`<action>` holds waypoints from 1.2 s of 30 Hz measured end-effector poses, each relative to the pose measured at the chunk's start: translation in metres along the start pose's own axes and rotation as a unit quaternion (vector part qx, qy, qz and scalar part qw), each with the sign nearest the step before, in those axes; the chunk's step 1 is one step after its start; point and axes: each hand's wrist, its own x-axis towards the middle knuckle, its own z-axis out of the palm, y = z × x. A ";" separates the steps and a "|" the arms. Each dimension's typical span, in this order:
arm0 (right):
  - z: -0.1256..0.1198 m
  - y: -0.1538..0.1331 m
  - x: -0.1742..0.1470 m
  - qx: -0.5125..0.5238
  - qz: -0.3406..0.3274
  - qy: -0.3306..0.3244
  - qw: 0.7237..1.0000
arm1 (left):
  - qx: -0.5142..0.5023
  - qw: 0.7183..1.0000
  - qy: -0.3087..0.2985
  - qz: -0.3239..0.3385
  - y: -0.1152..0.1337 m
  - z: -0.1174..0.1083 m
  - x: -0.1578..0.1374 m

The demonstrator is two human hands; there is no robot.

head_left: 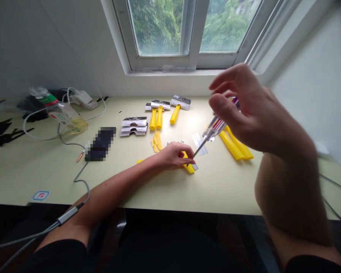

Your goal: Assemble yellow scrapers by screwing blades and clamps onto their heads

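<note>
My left hand (176, 154) is closed on a yellow plastic scraper piece (189, 168), holding it down on the table. A grey metal blade (195, 167) juts out from under the piece's right side. My right hand (244, 113), raised above the table, grips a screwdriver (216, 126) by its clear handle with purple and yellow stripes. The shaft slants down to the left, its tip at the yellow piece by my left fingertips. Whether a screw sits under the tip is too small to tell. Loose flat blades (200, 144) and small screws (181, 141) lie just behind.
Yellow handles (235, 144) lie at right. Further back are scrapers with yellow handles (159, 118), packaged scraper heads (133, 126) and yellow plates (157, 142). At left are a blurred-out dark device (101, 144), a bottle (64, 113), a charger (83, 98) and cables. A window is behind.
</note>
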 end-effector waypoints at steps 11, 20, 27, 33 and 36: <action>0.004 0.001 0.004 0.218 -0.088 -0.054 0.971 | -0.020 1.000 -0.011 0.021 0.001 -0.002 -0.002; 0.010 0.013 0.012 0.178 -0.042 -0.007 0.983 | -0.045 0.998 0.001 -0.032 0.000 -0.001 0.000; 0.021 0.014 0.016 0.314 -0.016 0.026 0.949 | -0.033 0.999 0.018 -0.024 0.000 0.000 0.000; 0.026 0.025 0.020 0.367 0.005 -0.011 0.930 | -0.047 0.998 0.000 -0.039 0.000 -0.001 -0.001; 0.025 0.025 0.019 0.341 -0.014 -0.004 0.940 | -0.046 0.998 -0.004 -0.049 -0.001 -0.001 -0.001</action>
